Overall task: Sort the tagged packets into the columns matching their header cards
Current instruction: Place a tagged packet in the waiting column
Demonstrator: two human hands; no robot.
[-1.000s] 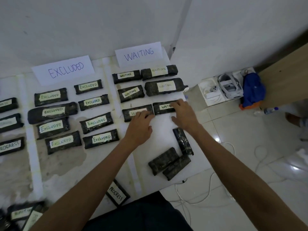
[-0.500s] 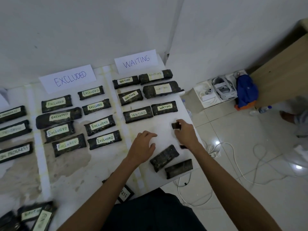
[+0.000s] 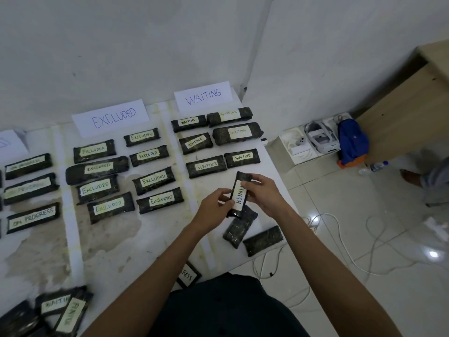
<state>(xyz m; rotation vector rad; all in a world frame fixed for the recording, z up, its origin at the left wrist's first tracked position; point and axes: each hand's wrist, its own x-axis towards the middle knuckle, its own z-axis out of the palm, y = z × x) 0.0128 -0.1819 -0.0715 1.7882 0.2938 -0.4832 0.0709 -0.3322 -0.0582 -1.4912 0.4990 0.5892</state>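
Holding the FINISH packet (image 3: 239, 194) up near the tabletop (image 3: 155, 239)'s right edge, just in front of the WAITING packets (image 3: 206, 165), is what I've got on my feed. Left hand (image 3: 213, 207) pinches its near end and right hand (image 3: 264, 193) its far end, fingers curled round it. Two packets with no tag showing (image 3: 263, 239) lie by the front-right corner.

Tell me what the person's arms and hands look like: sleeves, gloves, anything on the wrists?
The left arm and right arm are bare as far as the frame shows, with no sleeve in view. The left hand and right hand wear no gloves; neither wrist carries a watch or band, and I can make out no rings. A dark garment shows below.
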